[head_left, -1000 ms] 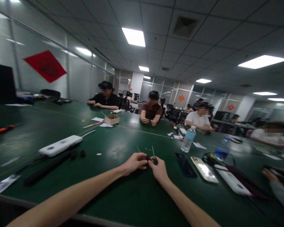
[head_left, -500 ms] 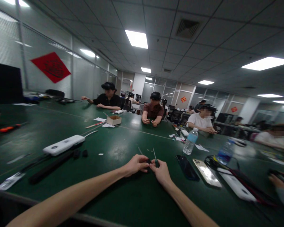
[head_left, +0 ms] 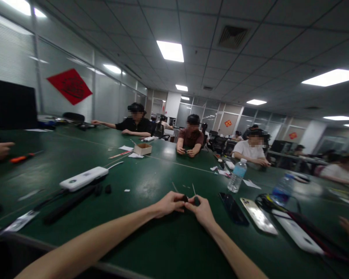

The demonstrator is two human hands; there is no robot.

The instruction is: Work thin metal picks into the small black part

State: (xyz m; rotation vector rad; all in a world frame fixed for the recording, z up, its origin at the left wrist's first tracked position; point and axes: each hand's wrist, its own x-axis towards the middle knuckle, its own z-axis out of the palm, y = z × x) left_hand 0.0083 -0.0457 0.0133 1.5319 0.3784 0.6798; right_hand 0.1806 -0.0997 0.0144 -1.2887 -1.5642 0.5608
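Note:
Above the green table [head_left: 151,248], my left hand [head_left: 169,204] and my right hand [head_left: 203,211] almost touch at the fingertips. A small dark piece [head_left: 185,198] is pinched in my left fingers; its exact kind is too small to make out. My right hand is closed on a small screwdriver [head_left: 196,200] with a dark handle, its thin shaft pointing up and away from me. Another thin, light, rod-like item [head_left: 175,187] shows just beyond my left fingers, and its lower end is hidden.
Left are a white power strip [head_left: 84,178], a black bar [head_left: 68,205] and an orange-handled screwdriver [head_left: 21,158]. Right are a dark phone [head_left: 234,208], a gold phone [head_left: 258,216] and a water bottle [head_left: 237,176]. An open box [head_left: 142,149] stands farther back. Several people sit around.
The view has shifted slightly, so things appear a little lower and to the right. My hands keep their hold, and the screwdriver's tilt differs slightly. At left, a person's hand reaches farther in.

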